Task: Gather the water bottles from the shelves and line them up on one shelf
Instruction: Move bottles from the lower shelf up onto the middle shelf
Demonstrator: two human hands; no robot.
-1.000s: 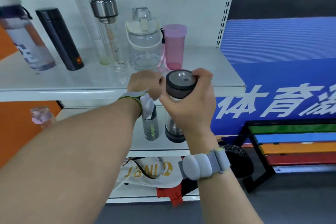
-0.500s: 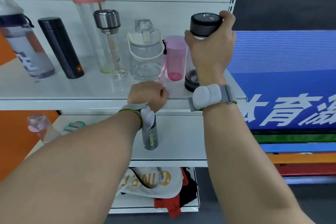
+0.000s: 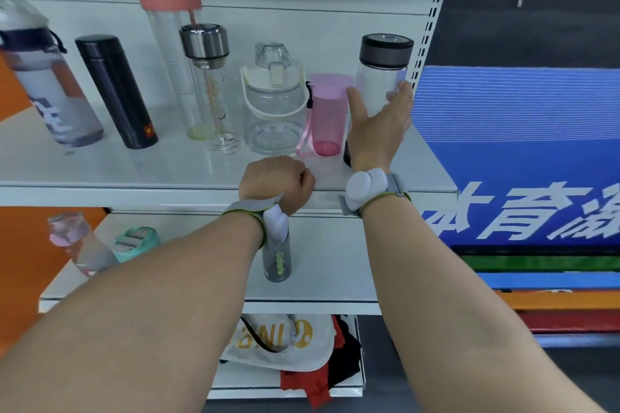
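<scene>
Water bottles stand in a row along the upper shelf [image 3: 100, 171]: a purple-capped one [image 3: 43, 84] at the far left, then a black flask [image 3: 115, 90], a tall clear tube with a coral lid [image 3: 174, 57], a glass bottle with a steel cap [image 3: 211, 84], a squat clear jug [image 3: 273, 100], a pink cup [image 3: 327, 114], and at the right end a clear bottle with a dark grey lid [image 3: 384, 74]. That last one stands upright just beside the pink cup, apparently set there to extend the line toward the shelf's right upright. The right hand [image 3: 377, 131] has a loose, half-open grip: the thumb lies on the bottle's left side and the fingertips [image 3: 401, 90] curl round its right side, touching the clear body below the lid; this looks like steadying or letting go, not lifting. The left hand [image 3: 276, 183] is a closed fist resting on the shelf's front edge and holds nothing, probably bracing the reach. On the lower shelf [image 3: 328, 278] more bottles wait: a grey one [image 3: 278, 261] partly behind the left wrist, a mint-lidded one [image 3: 134, 243] and a pale pink-capped one [image 3: 75, 245] further left, so the gathering seems unfinished.
</scene>
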